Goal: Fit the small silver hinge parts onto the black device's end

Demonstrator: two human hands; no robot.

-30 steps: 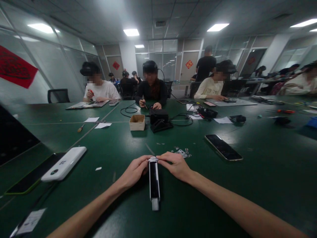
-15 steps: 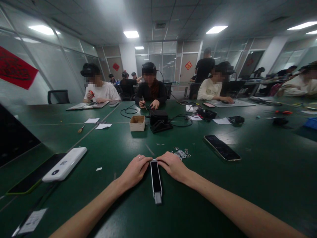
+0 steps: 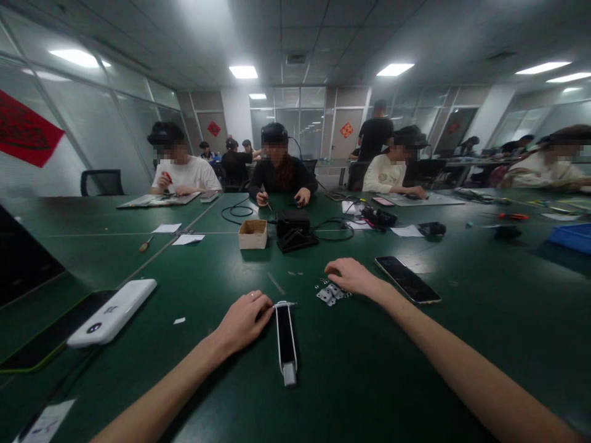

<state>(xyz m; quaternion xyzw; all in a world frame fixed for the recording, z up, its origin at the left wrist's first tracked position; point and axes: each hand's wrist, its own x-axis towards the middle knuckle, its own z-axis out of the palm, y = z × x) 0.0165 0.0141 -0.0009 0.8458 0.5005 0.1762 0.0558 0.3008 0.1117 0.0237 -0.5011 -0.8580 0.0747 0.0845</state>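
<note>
A long narrow black device with a white frame [image 3: 285,335] lies on the green table [image 3: 378,369], pointing away from me. My left hand [image 3: 244,320] rests with curled fingers against the left side of its far end. My right hand [image 3: 349,275] hovers over a small pile of metal plates and screws [image 3: 331,291] beyond the device, fingers bent down onto them. What its fingertips hold, if anything, is hidden.
A smartphone [image 3: 406,279] lies right of my right hand. A white power bank [image 3: 111,312] on a dark tablet lies at the left. A cardboard box [image 3: 253,234] and a black unit [image 3: 293,229] stand farther back. Several people work across the table.
My right hand left the far end of the device and moved forward and right to the pile of metal parts. My left hand stayed by the device.
</note>
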